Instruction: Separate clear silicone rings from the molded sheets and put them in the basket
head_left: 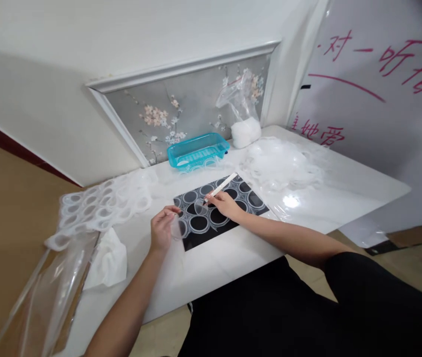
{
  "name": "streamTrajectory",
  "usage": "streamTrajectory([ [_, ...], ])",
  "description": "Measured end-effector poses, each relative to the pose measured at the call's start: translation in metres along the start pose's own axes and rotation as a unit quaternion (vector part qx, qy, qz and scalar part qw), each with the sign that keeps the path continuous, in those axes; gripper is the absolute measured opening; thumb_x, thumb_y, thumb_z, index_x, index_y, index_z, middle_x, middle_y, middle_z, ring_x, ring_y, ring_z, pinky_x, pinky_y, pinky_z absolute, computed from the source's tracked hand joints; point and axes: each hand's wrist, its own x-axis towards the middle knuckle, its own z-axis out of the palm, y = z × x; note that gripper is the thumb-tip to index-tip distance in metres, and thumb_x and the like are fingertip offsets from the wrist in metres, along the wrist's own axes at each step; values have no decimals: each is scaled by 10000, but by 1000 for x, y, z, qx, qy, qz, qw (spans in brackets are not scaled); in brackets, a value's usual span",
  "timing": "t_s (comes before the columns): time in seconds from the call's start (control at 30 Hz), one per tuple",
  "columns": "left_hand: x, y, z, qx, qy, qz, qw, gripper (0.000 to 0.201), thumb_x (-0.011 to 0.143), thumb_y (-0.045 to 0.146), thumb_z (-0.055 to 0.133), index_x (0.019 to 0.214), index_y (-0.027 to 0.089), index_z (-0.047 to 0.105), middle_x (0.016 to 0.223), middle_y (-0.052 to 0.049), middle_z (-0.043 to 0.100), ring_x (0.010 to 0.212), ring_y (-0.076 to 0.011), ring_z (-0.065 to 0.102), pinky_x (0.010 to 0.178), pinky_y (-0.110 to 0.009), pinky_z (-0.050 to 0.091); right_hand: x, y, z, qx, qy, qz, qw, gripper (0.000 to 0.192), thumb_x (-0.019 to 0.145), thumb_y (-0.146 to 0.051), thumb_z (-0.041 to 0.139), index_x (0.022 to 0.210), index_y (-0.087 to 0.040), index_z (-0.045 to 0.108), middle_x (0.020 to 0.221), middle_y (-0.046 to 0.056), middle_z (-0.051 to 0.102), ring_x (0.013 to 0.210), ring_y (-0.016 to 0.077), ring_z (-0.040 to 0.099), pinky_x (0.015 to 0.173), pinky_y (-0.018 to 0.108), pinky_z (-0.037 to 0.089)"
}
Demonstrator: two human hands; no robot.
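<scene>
A black sheet point(229, 210) printed with rings of clear round film pieces lies on the white table point(233, 258). My right hand point(224, 204) rests on the sheet and grips a thin white stick tool point(221, 187), its tip lifting a clear round piece point(199, 207). My left hand point(162, 229) hovers at the sheet's left edge and pinches a clear round film piece point(176, 227) between its fingers.
A turquoise tray point(198, 149) sits at the back near a clear bag of white material point(245, 130). Clear punched-out film sheets point(99, 203) lie left, more crumpled film point(281, 163) right. A white tissue point(108, 260) and clear plastic sheeting point(47, 297) sit at the left edge.
</scene>
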Motion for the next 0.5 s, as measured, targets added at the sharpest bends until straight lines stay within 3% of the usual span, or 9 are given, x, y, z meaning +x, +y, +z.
streamTrajectory([
  [0.07,-1,1,0,-40,20,-6,999,241,820,343,468,647,176,486,902,-67,609,860,-189,606,834,-347,477,0,-2,0,1,5,7,1000,437,784,-605,594,825,-170,629,750,48,695,776,210,679,786,323,504],
  [0.13,-2,4,2,-57,5,-17,998,210,803,335,538,672,171,536,974,-80,624,906,-200,612,864,-359,473,-1,-5,0,14,4,10,1000,437,769,-601,614,825,-169,640,743,42,693,783,208,681,799,324,502],
  [0.2,-4,7,4,-55,-36,-29,997,152,753,296,656,704,167,593,1146,-103,610,1030,-230,597,933,-379,450,-4,-11,1,38,-9,1,999,442,752,-606,632,824,-170,649,748,33,691,781,199,678,815,325,502],
  [0.33,-7,12,8,28,-139,-31,989,156,711,283,745,727,170,639,1449,-114,422,1317,-287,417,1091,-423,320,-11,-23,4,101,-82,-21,991,426,741,-592,653,791,-168,651,764,20,688,771,170,667,821,313,509],
  [0.4,-7,12,9,63,-149,-39,986,190,731,318,730,741,171,611,1366,-133,515,1286,-272,463,1085,-425,333,-15,-27,7,129,-124,-24,983,416,734,-573,670,788,-161,655,760,17,682,757,158,663,804,300,515],
  [0.5,-5,13,8,71,-136,-63,986,249,747,352,704,824,181,540,953,-97,701,916,-217,666,858,-379,508,-18,-29,12,155,-167,-22,973,414,707,-555,702,783,-151,656,737,11,670,726,149,661,768,289,522],
])
